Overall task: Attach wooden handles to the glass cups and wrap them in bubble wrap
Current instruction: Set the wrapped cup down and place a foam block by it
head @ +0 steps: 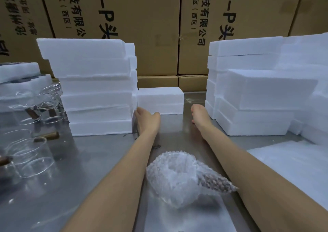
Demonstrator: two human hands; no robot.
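A glass cup wrapped in bubble wrap [179, 176] lies on its side on the metal table [106, 160], between my forearms. Both arms reach far forward towards a small white foam box [160, 98] at the back of the table. My left hand [145, 119] touches the box's front left corner, thumb on the front face and fingers in the gap beside the foam stack. Just right of the box, my right hand [198, 114] hovers with fingers loosely bent and holds nothing. Bare glass cups [30, 155] with brown wooden handles [51, 135] stand at the left.
A tall stack of white foam boxes [95, 88] stands left of the small box and another stack [252, 89] right of it. More foam pieces lie at the far left [17, 75] and near right [292, 159]. Printed cardboard cartons [159, 27] wall the back.
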